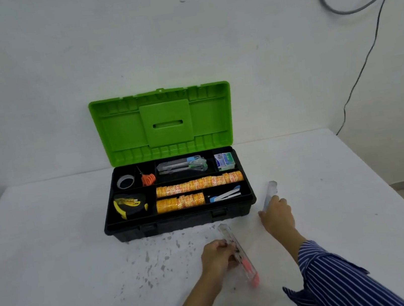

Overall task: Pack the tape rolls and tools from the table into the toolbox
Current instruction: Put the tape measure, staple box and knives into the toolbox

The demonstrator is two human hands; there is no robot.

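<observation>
While the toolbox [178,209] stands open at the back of the white table [53,255], its green lid [164,124] raised toward the wall, both hands work in front of it. From the head camera, the left hand [218,254] grips a clear packaged cutter with a pink end [241,255] — its long axis runs from near the box's front edge back toward the person, pink end nearest the person. The right hand [276,213] curls round a second clear packaged tool [269,192], whose free end points away, toward the box's right front corner, just beside it. Inside the tray lie a tape roll [125,182], orange scissors [147,178], packaged cutters [182,166], a small box [224,161], a tape measure [130,205] and two rows of yellow tape rolls [198,184]. Dark speckles mark the table before the box — nothing lies between hands and tray.
</observation>
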